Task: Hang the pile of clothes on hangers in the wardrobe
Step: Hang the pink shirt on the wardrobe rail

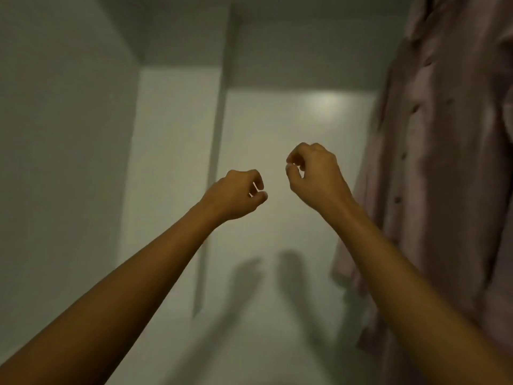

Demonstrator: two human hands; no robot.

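Observation:
Both my arms reach forward into the white wardrobe (83, 134). My left hand (238, 193) is held up in the middle with its fingers curled toward the thumb and nothing visible in it. My right hand (313, 173) is a little higher and to the right, also curled and holding nothing. A pale pink buttoned shirt (438, 162) hangs at the right edge, just right of my right forearm. Its hanger and the rail are out of view. The pile of clothes is not in view.
The wardrobe's left side wall stands close on the left and its back panel (277, 134) lies straight ahead, with my arms' shadows on it. A narrow vertical strip (219, 112) runs down the back panel left of centre.

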